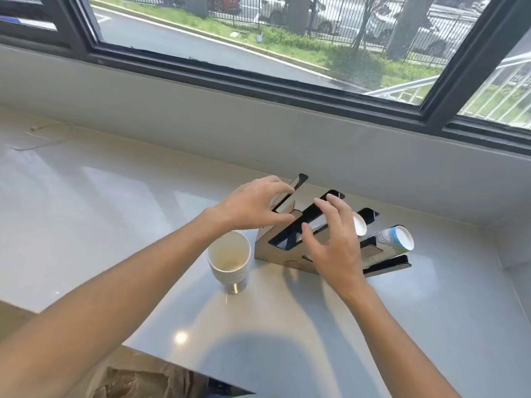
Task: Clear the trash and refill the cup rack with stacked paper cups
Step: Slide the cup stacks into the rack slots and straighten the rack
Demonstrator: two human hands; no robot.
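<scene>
Counter [115,196]: cup stack [229,258] beside rack [287,248], hands over.

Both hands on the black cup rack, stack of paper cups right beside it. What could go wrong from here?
1. Shifting the black slotted cup rack may topple the upright stack of white paper cups standing close to its left end.
2. The printed blue-and-white cup lying in the right slot could roll out.
3. Left hand and right hand rest open, so grip looks loose.

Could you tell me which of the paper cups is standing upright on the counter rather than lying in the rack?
The plain white stack of cups left of the rack; the printed cup lies slanted in it.
</scene>
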